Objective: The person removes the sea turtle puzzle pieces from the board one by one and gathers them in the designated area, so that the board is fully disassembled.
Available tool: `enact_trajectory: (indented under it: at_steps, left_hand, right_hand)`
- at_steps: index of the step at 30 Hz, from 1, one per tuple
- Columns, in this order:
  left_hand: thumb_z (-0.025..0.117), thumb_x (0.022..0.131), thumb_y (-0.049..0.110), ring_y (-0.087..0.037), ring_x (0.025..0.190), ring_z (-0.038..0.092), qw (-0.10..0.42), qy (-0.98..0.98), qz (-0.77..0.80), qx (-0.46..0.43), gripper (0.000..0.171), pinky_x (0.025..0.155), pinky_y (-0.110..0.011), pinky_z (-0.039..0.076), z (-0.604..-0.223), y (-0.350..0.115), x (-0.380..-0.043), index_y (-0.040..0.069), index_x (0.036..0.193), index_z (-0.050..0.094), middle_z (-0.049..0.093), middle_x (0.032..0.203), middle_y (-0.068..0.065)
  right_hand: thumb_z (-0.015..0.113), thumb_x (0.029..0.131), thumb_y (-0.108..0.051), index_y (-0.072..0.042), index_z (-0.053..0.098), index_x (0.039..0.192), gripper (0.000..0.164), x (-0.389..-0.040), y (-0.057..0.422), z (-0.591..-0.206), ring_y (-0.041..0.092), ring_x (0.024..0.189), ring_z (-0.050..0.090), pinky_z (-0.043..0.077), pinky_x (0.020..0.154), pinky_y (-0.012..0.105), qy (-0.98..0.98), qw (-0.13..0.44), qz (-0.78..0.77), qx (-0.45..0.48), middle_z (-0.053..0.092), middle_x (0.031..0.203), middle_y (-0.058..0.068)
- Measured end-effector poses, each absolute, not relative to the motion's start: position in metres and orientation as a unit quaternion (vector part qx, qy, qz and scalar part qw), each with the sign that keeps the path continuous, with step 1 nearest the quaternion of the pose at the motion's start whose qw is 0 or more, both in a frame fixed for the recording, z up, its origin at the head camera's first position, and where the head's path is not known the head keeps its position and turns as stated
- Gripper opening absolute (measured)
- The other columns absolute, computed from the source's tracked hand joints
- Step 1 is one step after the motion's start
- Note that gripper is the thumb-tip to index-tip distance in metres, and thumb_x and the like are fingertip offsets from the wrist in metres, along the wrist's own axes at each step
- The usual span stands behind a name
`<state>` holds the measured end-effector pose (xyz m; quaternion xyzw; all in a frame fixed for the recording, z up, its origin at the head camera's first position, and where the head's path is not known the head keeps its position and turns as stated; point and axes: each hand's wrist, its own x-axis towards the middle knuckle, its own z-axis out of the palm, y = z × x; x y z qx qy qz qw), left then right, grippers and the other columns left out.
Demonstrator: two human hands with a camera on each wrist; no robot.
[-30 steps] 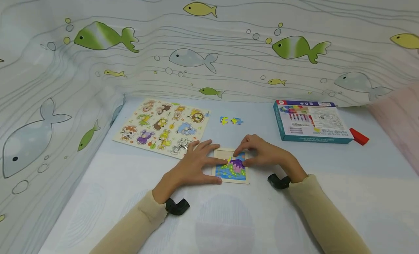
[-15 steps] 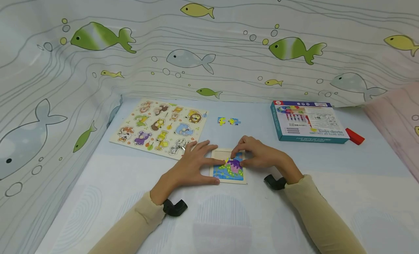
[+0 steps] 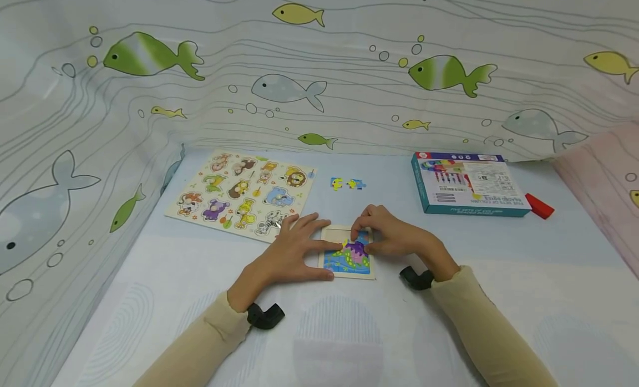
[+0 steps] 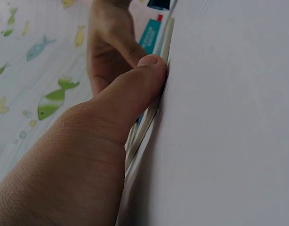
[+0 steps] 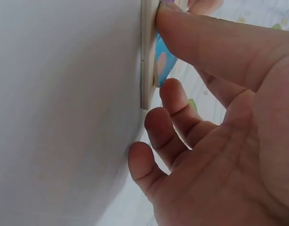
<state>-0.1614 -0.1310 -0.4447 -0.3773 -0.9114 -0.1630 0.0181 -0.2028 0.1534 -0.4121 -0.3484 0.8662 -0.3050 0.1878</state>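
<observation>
A small wooden jigsaw tray (image 3: 348,275) lies on the table with a blue, purple and green picture partly filling it; bare wood shows at its upper left. My left hand (image 3: 294,255) is spread beside it, index finger touching the picture and thumb against the tray's near left edge. My right hand (image 3: 391,232) bends thumb and index finger onto a puzzle piece at the tray's upper right. In the right wrist view this blue puzzle piece (image 5: 164,59) with an orange spot tilts up from the tray edge. Two loose puzzle pieces (image 3: 356,184) lie beyond the tray.
An animal puzzle board (image 3: 259,193) lies at the back left, its near corner close to my left fingers. A teal-edged box (image 3: 471,184) sits at the back right, with a red object (image 3: 539,205) beside it. Fish-patterned cloth (image 3: 214,110) rises behind.
The head view shifts slightly. Both hands stay on the tray in nearly the same pose, and the loose pieces lie where they were.
</observation>
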Motion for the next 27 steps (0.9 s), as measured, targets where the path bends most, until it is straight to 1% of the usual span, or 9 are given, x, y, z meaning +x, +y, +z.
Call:
enact_trajectory:
  at_steps: [4, 6, 11, 13, 15, 18, 21, 27]
  left_hand:
    - [0.067, 0.082, 0.073, -0.034, 0.153, 0.031, 0.014, -0.912, -0.162, -0.377, 0.061, 0.119, -0.064, 0.016, -0.4438, -0.1312, -0.1613, 0.046, 0.136, 0.062, 0.044, 0.159, -0.002]
    - [0.067, 0.082, 0.073, -0.034, 0.153, 0.031, 0.013, -0.912, -0.164, -0.377, 0.061, 0.119, -0.064, 0.016, -0.4434, -0.1312, -0.1611, 0.046, 0.136, 0.062, 0.044, 0.159, -0.002]
    - [0.067, 0.082, 0.073, -0.034, 0.153, 0.031, 0.015, -0.911, -0.168, -0.377, 0.060, 0.119, -0.064, 0.016, -0.4430, -0.1311, -0.1613, 0.046, 0.135, 0.063, 0.045, 0.159, -0.002]
    - [0.068, 0.081, 0.072, -0.035, 0.152, 0.032, 0.019, -0.910, -0.170, -0.377, 0.060, 0.118, -0.065, 0.017, -0.4432, -0.1311, -0.1616, 0.046, 0.135, 0.063, 0.045, 0.158, -0.002]
    - [0.068, 0.081, 0.072, -0.035, 0.152, 0.033, 0.022, -0.909, -0.173, -0.378, 0.060, 0.118, -0.065, 0.017, -0.4437, -0.1311, -0.1619, 0.045, 0.135, 0.064, 0.046, 0.158, -0.002]
    - [0.069, 0.081, 0.072, -0.035, 0.152, 0.033, 0.025, -0.909, -0.173, -0.379, 0.060, 0.118, -0.065, 0.017, -0.4451, -0.1310, -0.1622, 0.046, 0.135, 0.064, 0.046, 0.157, -0.002]
    - [0.068, 0.081, 0.073, -0.034, 0.152, 0.032, 0.022, -0.910, -0.171, -0.378, 0.060, 0.118, -0.064, 0.017, -0.4468, -0.1308, -0.1625, 0.047, 0.136, 0.062, 0.046, 0.158, -0.002]
    - [0.067, 0.081, 0.073, -0.034, 0.152, 0.032, 0.022, -0.910, -0.169, -0.377, 0.061, 0.118, -0.064, 0.016, -0.4485, -0.1309, -0.1626, 0.047, 0.136, 0.061, 0.045, 0.158, -0.001]
  right_hand:
    - [0.078, 0.085, -0.006, -0.023, 0.069, 0.107, 0.029, -0.2032, 0.1524, -0.4112, 0.021, 0.107, 0.044, 0.037, 0.091, 0.037, 0.871, 0.192, -0.298, -0.340, 0.059, 0.113, 0.000]
    - [0.078, 0.085, -0.006, -0.022, 0.068, 0.111, 0.032, -0.2036, 0.1523, -0.4108, 0.020, 0.106, 0.045, 0.039, 0.091, 0.037, 0.871, 0.196, -0.299, -0.337, 0.059, 0.113, 0.000]
    - [0.078, 0.086, -0.006, -0.014, 0.060, 0.126, 0.045, -0.2032, 0.1524, -0.4096, 0.021, 0.105, 0.050, 0.046, 0.095, 0.038, 0.871, 0.201, -0.314, -0.320, 0.057, 0.114, 0.004]
    - [0.078, 0.086, -0.006, -0.012, 0.058, 0.128, 0.047, -0.2029, 0.1528, -0.4096, 0.021, 0.104, 0.051, 0.047, 0.095, 0.038, 0.873, 0.202, -0.318, -0.311, 0.057, 0.115, 0.004]
    - [0.078, 0.086, -0.007, -0.011, 0.059, 0.126, 0.045, -0.2026, 0.1534, -0.4092, 0.021, 0.103, 0.051, 0.048, 0.095, 0.038, 0.874, 0.199, -0.320, -0.307, 0.058, 0.115, 0.004]
    - [0.078, 0.087, -0.009, -0.011, 0.062, 0.125, 0.041, -0.2030, 0.1549, -0.4099, 0.020, 0.100, 0.052, 0.047, 0.092, 0.036, 0.873, 0.191, -0.320, -0.315, 0.060, 0.114, 0.004]
    - [0.078, 0.087, -0.011, -0.013, 0.066, 0.124, 0.039, -0.2037, 0.1562, -0.4107, 0.019, 0.095, 0.051, 0.046, 0.086, 0.033, 0.872, 0.183, -0.319, -0.322, 0.061, 0.111, 0.003]
    - [0.082, 0.086, -0.016, -0.015, 0.070, 0.126, 0.042, -0.2050, 0.1562, -0.4107, 0.017, 0.088, 0.050, 0.044, 0.077, 0.028, 0.868, 0.185, -0.322, -0.330, 0.062, 0.105, 0.001]
